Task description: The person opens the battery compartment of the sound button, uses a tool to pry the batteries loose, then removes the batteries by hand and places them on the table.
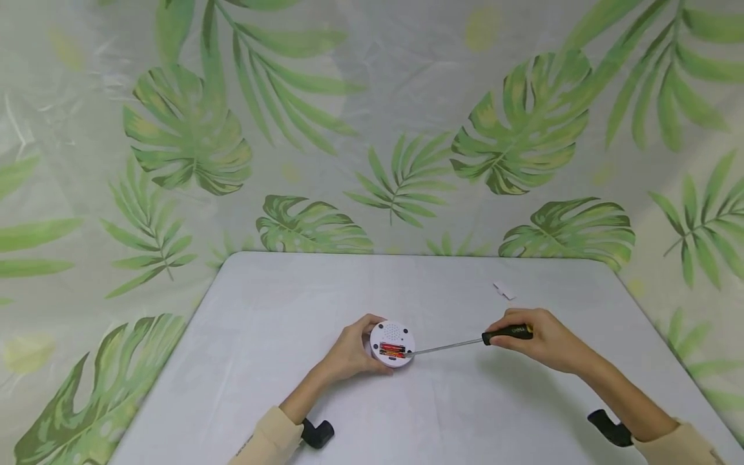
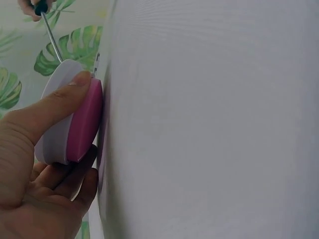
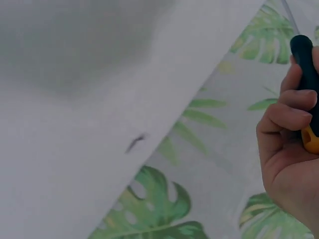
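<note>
My left hand grips a round white device by its side, thumb on one edge and fingers on the other. Its underside faces up, with a speaker grille, dark round feet and red batteries in an uncovered compartment. In the left wrist view the device's other half is a pink shell, close to the tabletop. My right hand holds a screwdriver by its dark handle, which has a yellow end in the right wrist view. The long metal shaft reaches left, its tip at the batteries' right end.
A small white piece, perhaps a cover, lies on the white table toward the back right. Behind the table hangs a leaf-patterned sheet. Black wrist-camera mounts sit beside both sleeves.
</note>
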The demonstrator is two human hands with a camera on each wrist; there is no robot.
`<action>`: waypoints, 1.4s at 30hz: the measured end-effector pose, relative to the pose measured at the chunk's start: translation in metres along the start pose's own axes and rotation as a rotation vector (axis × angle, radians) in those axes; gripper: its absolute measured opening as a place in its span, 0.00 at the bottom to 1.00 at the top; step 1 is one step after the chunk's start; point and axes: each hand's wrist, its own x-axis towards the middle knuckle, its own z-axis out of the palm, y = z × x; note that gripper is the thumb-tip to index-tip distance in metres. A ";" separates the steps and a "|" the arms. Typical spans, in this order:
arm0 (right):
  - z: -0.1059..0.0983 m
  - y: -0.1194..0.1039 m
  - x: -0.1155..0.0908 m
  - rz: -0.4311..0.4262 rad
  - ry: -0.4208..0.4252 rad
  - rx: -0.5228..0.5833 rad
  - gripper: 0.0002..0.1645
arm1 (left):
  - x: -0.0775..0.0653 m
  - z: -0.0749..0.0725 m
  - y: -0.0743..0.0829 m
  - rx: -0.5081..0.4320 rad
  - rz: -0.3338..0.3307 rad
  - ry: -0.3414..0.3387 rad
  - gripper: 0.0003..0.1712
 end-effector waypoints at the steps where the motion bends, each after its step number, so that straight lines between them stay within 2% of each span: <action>1: 0.001 0.004 -0.001 0.019 -0.002 0.018 0.10 | 0.000 0.000 0.000 0.005 0.008 0.002 0.53; 6: 0.006 0.021 -0.008 0.089 -0.006 0.103 0.11 | 0.000 0.000 -0.002 -0.004 0.040 -0.001 0.53; 13: 0.014 0.035 -0.014 0.132 -0.004 0.191 0.12 | 0.000 -0.001 -0.002 -0.020 0.033 0.001 0.53; 19: 0.019 0.043 -0.021 0.240 -0.002 0.164 0.12 | 0.000 -0.002 -0.002 -0.020 0.029 0.002 0.53; 25: 0.024 0.048 -0.025 0.292 -0.001 0.179 0.13 | 0.000 -0.002 -0.003 -0.018 0.032 0.004 0.53; 33: 0.025 0.046 -0.026 0.271 0.028 0.125 0.12 | -0.001 -0.002 -0.004 -0.008 0.025 -0.005 0.53; 42: 0.020 0.040 -0.023 0.184 0.020 0.108 0.12 | -0.001 -0.002 -0.004 -0.034 0.021 -0.009 0.53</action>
